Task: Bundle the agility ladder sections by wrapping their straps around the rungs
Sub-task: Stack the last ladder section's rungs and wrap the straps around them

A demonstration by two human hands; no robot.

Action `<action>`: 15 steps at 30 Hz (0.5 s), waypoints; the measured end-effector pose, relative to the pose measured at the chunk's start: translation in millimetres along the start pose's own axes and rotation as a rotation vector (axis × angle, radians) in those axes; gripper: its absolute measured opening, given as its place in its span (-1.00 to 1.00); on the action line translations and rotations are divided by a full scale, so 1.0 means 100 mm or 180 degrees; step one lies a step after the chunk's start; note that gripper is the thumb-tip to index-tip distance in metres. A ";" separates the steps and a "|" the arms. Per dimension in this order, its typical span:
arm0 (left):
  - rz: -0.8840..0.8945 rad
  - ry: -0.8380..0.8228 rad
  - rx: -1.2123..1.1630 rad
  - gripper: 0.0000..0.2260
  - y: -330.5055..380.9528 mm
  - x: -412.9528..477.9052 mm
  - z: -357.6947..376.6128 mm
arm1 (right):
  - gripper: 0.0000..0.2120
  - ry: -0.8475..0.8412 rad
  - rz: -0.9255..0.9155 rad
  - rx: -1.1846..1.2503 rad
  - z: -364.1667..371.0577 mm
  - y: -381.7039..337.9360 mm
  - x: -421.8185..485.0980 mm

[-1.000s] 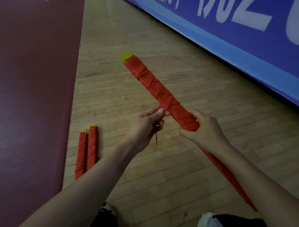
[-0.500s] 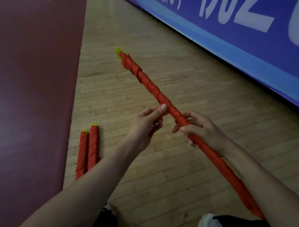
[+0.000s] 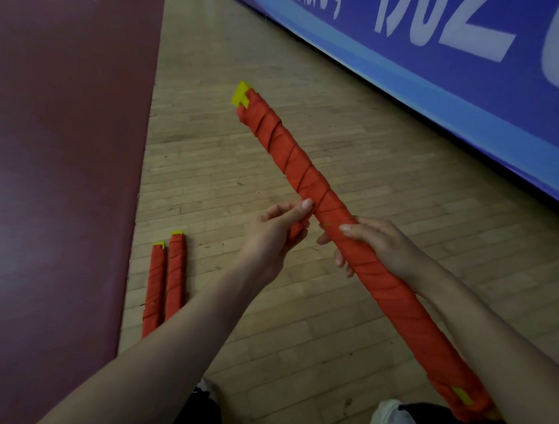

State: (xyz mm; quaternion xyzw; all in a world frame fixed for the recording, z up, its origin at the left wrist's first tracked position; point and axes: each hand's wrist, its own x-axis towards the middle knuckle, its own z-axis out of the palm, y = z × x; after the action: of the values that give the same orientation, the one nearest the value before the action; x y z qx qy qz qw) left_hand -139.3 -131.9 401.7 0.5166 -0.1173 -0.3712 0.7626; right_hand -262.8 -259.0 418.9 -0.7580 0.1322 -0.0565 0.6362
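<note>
A long bundle of yellow rungs (image 3: 308, 178) wound in red strap runs diagonally from the upper middle down to the lower right, held in the air. Its yellow rung end (image 3: 240, 93) sticks out at the top. My left hand (image 3: 277, 234) pinches the loose end of the red strap against the bundle's left side. My right hand (image 3: 376, 245) grips the bundle around its middle, fingers curled under it. Two wrapped red bundles (image 3: 166, 280) lie side by side on the wooden floor at the left.
The wooden floor (image 3: 331, 310) lies below the bundle, with a dark red mat (image 3: 59, 170) along its left edge. A blue banner with white letters (image 3: 438, 58) runs along the right. My white shoe (image 3: 391, 418) and dark trouser legs show at the bottom.
The bundle has turned about its length, so its flat wide face shows again instead of its thin edge. Both hands stay at the bundle's middle, the right one regripped lower down.
</note>
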 end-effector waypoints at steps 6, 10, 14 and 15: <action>-0.0336 -0.0092 -0.0470 -0.92 0.00 0.02 0.01 | -0.51 -0.0029 0.0065 0.0000 -0.01 -0.03 -0.01; -0.0350 -0.0356 -0.0408 -0.89 0.03 0.00 0.02 | -0.53 -0.0097 0.0184 0.0418 -0.02 -0.05 -0.02; -0.0119 -0.0539 -0.0009 -0.86 0.04 -0.02 0.04 | -0.52 -0.0124 0.0330 0.0708 -0.02 -0.06 -0.03; -0.0031 -0.0459 0.0149 -0.88 0.04 -0.02 0.04 | -0.51 -0.0106 0.0402 0.0688 -0.02 -0.06 -0.03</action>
State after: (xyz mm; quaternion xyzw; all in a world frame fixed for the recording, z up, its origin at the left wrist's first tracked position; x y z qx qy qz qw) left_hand -141.3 -132.3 407.9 0.5068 -0.1781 -0.4083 0.7381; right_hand -265.2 -259.6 425.9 -0.6760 0.1622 -0.0177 0.7186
